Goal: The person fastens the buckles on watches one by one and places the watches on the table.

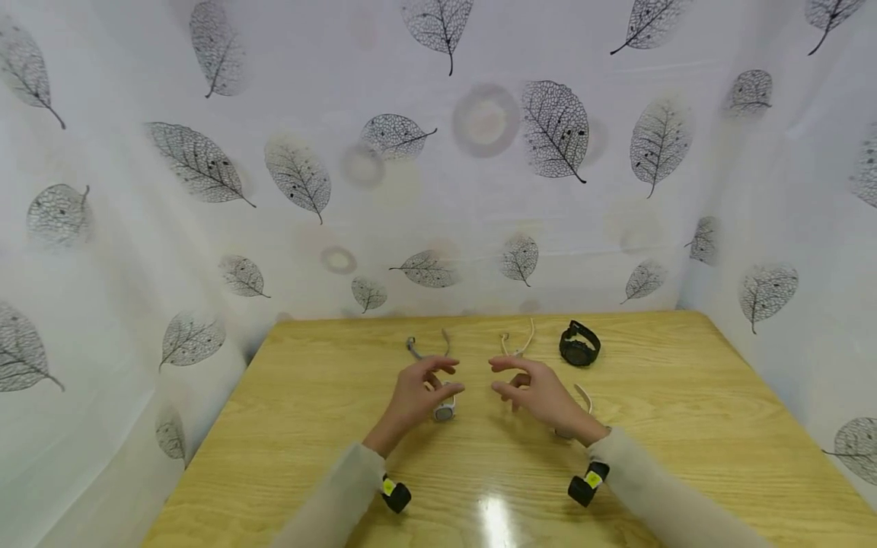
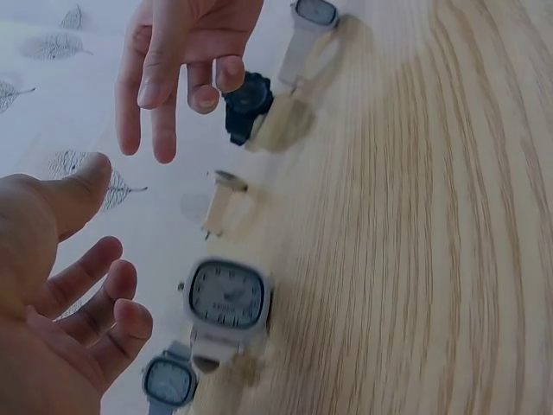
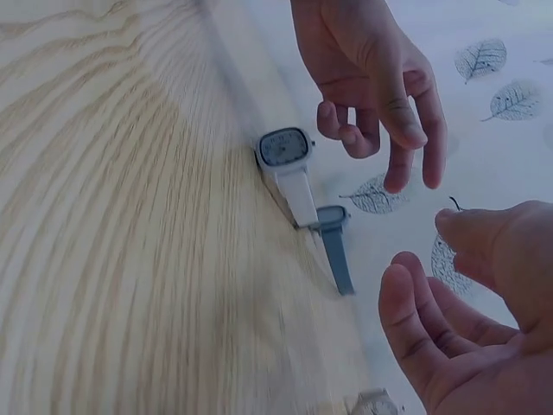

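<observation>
The largest thing is the leaf-printed curtain behind; before it stands the wood-grain table, on which five wristwatches lie. Above the table are the left hand and the right hand, apart from each other, with fingers loosely bent; both hold nothing.

The black sports watch looks the bulkiest, at the back right. I judge it a little heavier than the others, with a thick, rubbery band; the sides of its case should give a good grip.

The white watch with squarish dial is the nearest to the left hand, seemingly not touched. It is probably light. Its glass may be slippery and could scratch, so it is better to pinch the case by its edges, avoiding the crown.

Another white-strapped watch lies near the right forearm. The grey-blue watch and the slim cream watch lie at the back. Their thin straps seem flexible and may swing if lifted by one end; holding close to the case appears safer.
</observation>
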A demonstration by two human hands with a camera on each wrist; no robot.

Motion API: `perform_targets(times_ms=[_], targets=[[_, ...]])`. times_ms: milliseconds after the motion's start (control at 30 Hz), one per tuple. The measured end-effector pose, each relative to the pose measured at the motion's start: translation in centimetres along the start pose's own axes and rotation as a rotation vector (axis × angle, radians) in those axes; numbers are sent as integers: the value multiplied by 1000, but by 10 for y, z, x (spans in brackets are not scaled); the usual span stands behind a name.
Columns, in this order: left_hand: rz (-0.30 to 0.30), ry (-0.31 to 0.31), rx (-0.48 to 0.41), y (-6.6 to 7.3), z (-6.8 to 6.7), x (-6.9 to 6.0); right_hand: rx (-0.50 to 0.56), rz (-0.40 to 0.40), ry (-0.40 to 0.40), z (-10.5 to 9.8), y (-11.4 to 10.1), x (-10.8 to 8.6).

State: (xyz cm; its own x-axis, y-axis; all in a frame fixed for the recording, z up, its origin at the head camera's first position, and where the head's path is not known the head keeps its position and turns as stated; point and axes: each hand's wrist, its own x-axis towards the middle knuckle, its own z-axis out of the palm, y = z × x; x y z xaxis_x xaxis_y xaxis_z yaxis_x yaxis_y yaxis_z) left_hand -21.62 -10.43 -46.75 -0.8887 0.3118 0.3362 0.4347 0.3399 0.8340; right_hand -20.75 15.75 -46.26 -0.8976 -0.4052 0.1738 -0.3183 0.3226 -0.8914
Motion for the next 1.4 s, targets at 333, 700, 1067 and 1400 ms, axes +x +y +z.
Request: perform_targets(times_ms=[333,700,1067,1400], targets=[[90,-10,-8,14,32,6,-88,-98,112,-39,13,-26],[-13,-85,-20,26,67,14,-213,-71,220,-72,23,-54],[-156,-199,-162,30,94,21,-253,-17,271,-88,32,-75],[-140,-255,-163,33,113,25,-240,98,254,-90,38,-84]])
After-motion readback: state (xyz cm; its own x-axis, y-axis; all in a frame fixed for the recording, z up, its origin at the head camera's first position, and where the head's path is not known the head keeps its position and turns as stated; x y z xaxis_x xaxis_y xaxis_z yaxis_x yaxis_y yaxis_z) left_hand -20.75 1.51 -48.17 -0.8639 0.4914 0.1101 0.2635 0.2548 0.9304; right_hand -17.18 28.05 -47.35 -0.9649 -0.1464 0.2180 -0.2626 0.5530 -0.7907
